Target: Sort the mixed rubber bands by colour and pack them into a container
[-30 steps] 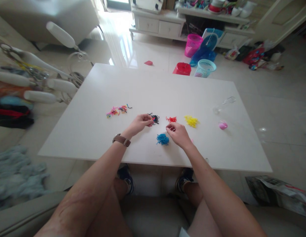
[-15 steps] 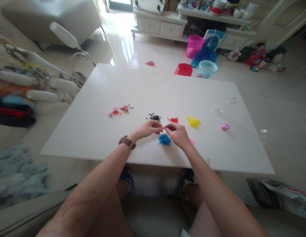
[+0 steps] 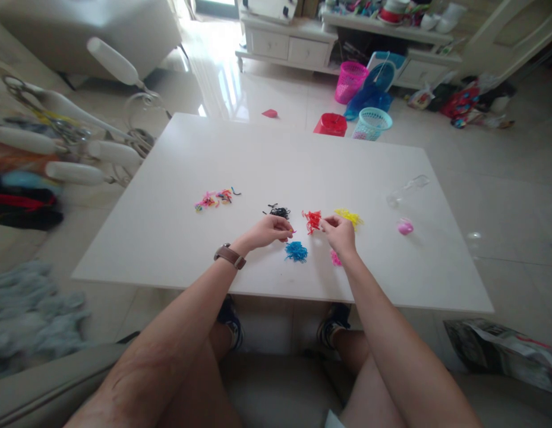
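My left hand (image 3: 272, 230), a watch on its wrist, is closed in a pinch on a small multicoloured strip (image 3: 293, 232), whose end pokes out past the fingertips. My right hand (image 3: 340, 233) has its fingers pinched together beside a red pile (image 3: 312, 221) of thin strips; whether something is between them is hidden. Just behind my left hand lies a black pile (image 3: 280, 212), and a blue pile (image 3: 296, 251) lies in front of it. A yellow pile (image 3: 350, 217) shows behind my right hand. A pink pile (image 3: 336, 258) is partly covered by my right wrist.
On the white table (image 3: 240, 142), a heap of mixed coloured pieces (image 3: 213, 200) lies to the left. A clear plastic object (image 3: 407, 191) and a pink lump (image 3: 405, 227) are at the right. Baskets and a red bin (image 3: 331, 125) stand on the floor beyond.
My right hand has come away from my left hand and moved right, uncovering more of the red pile. My left hand has stayed in place with the strip.
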